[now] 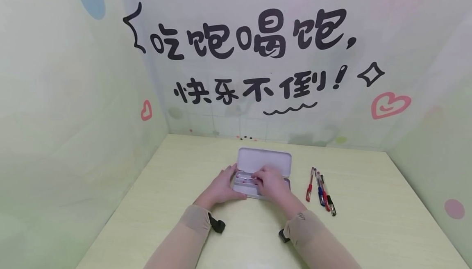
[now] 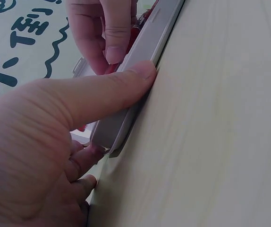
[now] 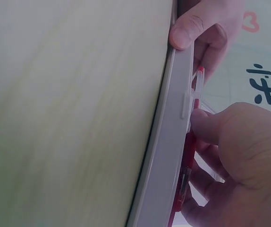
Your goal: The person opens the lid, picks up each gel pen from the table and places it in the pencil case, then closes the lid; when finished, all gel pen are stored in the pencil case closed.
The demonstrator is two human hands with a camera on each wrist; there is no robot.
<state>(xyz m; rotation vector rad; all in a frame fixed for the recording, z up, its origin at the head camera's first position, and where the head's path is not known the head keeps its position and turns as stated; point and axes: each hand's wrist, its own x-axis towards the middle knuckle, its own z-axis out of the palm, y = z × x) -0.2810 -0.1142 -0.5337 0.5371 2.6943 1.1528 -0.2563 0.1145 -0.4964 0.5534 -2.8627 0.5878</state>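
A pale lilac pencil case (image 1: 264,161) lies on the table with its lid raised at the back. My left hand (image 1: 221,188) grips the case's left end, the thumb (image 2: 121,87) along the front wall and the fingers around the end. Over the open tray, my right hand (image 1: 272,183) pinches a red pen (image 3: 187,156) between thumb and fingers. That pen lies lengthwise at the case, just behind the front wall in the right wrist view. Other pens with red tips show inside the tray, partly hidden by the right hand.
Right of the case lie several loose pens: a red pen (image 1: 309,191), a blue pen (image 1: 320,195), another red one and a black pen (image 1: 332,207). A printed backdrop (image 1: 243,117) rises behind the table (image 1: 177,228), with side panels left and right.
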